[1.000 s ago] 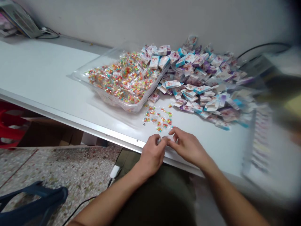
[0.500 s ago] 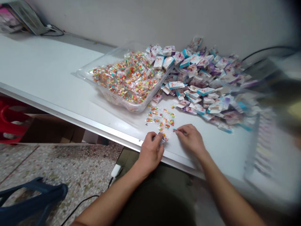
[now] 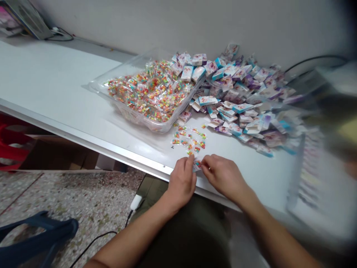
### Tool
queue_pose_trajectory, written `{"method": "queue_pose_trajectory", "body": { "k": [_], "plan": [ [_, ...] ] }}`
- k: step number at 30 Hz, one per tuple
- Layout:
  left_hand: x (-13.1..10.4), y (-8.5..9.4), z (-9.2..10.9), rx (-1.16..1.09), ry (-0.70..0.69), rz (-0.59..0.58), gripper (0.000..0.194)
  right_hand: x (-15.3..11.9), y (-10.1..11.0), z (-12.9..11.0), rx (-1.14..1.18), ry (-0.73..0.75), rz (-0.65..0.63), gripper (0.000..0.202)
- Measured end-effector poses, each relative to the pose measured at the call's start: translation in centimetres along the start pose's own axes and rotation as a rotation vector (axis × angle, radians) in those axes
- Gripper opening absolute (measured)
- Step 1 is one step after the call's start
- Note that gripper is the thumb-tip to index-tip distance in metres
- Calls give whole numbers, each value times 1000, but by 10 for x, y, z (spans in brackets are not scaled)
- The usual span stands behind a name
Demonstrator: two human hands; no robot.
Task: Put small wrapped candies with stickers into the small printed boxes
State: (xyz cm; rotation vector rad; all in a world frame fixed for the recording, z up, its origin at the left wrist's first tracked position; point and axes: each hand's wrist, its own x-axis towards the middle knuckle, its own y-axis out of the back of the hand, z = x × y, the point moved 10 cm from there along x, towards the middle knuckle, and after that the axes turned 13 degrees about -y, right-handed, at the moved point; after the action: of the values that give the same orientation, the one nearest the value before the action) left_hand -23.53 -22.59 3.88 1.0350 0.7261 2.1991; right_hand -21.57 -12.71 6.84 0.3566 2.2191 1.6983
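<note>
Near the table's front edge, my left hand (image 3: 182, 180) is closed on a small printed box (image 3: 196, 167), mostly hidden by its fingers. My right hand (image 3: 220, 173) pinches a small packet of coloured candies (image 3: 198, 163) against the box's near end. Several more candy packets (image 3: 189, 141) lie loose on the white table (image 3: 134, 143), just beyond my hands. A clear plastic tray (image 3: 164, 127) behind them is heaped with similar packets, and a few small boxes rest on its right corner.
Many small white, blue and purple boxes (image 3: 242, 108) are piled right of the tray. A blurred clear container (image 3: 312, 178) stands at the right. Below left are a red stool (image 3: 13, 149), a cardboard box (image 3: 58, 154) and a blue stool (image 3: 41, 232).
My right hand has moved left and towards me with the small packet, bringing it to the box in my left hand. The loose packets and the tray stay in place.
</note>
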Motion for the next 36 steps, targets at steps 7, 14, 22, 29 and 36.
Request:
{"method": "queue_pose_trajectory", "body": {
  "k": [7, 14, 22, 29, 36],
  "plan": [
    [-4, 4, 1, 49, -14, 100, 45, -7, 4, -8, -6, 86, 37, 19],
    [-5, 6, 3, 37, -16, 158, 43, -14, 4, 0, 60, -7, 212, 9],
    [-7, 10, 0, 18, -2, 200, 43, -12, 9, -25, -22, 222, 236, 17],
    [-8, 10, 0, -9, -9, 240, 40, -2, 4, -17, -128, 54, 127, 15],
    [-16, 13, -2, -9, -48, 298, 39, 11, -5, 1, 136, -136, 14, 15]
  ]
}}
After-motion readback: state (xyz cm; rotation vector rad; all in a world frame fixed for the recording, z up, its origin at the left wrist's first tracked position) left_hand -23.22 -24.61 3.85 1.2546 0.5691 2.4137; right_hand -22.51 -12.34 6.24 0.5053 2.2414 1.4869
